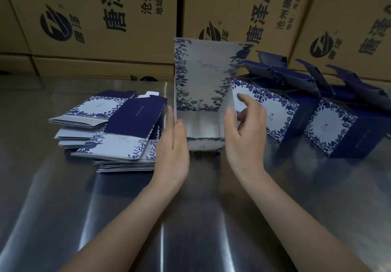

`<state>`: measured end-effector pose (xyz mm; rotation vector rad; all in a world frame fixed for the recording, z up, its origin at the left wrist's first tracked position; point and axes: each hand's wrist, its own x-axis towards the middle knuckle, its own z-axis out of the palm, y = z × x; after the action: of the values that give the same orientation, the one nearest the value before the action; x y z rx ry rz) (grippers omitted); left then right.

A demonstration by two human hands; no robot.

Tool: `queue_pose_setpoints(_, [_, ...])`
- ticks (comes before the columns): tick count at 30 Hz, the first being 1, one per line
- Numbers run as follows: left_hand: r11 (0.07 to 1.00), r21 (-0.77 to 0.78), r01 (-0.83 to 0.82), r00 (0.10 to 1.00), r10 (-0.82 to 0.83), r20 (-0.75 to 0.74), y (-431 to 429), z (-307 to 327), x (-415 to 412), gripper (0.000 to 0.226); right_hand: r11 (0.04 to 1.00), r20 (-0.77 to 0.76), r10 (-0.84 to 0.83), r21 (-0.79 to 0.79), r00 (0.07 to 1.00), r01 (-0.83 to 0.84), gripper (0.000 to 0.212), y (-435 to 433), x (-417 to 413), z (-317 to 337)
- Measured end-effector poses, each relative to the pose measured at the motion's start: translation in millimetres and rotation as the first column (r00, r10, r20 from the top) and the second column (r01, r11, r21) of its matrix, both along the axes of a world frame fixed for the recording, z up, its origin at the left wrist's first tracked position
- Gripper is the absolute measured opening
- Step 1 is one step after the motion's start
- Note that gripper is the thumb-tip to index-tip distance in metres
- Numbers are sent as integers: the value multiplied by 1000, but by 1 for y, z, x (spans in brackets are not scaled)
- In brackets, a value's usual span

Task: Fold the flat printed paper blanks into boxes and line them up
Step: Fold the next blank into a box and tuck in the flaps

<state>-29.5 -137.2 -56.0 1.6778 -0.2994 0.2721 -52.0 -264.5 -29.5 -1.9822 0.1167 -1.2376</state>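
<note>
Two bare forearms reach in from the near edge of the steel table [190,218] toward its middle. The left hand [172,144] is flat with straight fingers and lies against the left wall of the half-made box [203,127]. The right hand [243,136] stands at the right wall, its fingers loose and spread. Neither hand is clamped on anything. Whether the right thumb touches the card I cannot tell.

The box stands upright midway along the table, toward the far edge. Its bottom looks formed and its tall printed lid panel stands up at the back, not yet closed. The step in hand seems to be squaring the walls. The next move likely calls for folding the lid panel forward and tucking it in, with one hand steadying the body so the thin card does not buckle.

Just left of the box lies the untidy stack of flat blanks [118,127]. To the right, near the far right corner, finished boxes [330,125] stand in a loose row with flaps up. Brown cartons [95,17] stand stacked behind the far edge.
</note>
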Motion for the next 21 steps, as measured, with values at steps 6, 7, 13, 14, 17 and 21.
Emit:
queue_pose_setpoints(6, [987,90,-130,981,115,157,-2,2,0,48,959,261,-59,-252,964,127,40,13,-19,17])
queue_pose_setpoints(7, [981,108,-159,975,139,173,-3,1,0,48,945,324,-7,-306,946,112,33,16,-22,20])
queue_pose_setpoints(13, [921,325,-214,967,152,207,2,1,1,43,957,83,232,-196,969,-212,29,54,-30,25])
queue_pose_setpoints(14, [917,331,-224,964,158,214,3,1,0,44,965,-47,217,-137,975,-221,30,54,-26,27])
queue_pose_setpoints(17, [930,275,-244,950,173,259,3,4,-7,39,967,-440,53,-201,897,-156,33,40,-3,34])
queue_pose_setpoints(21, [923,291,-252,937,157,313,2,7,-11,37,948,-762,-2,-207,648,-241,24,33,24,44])
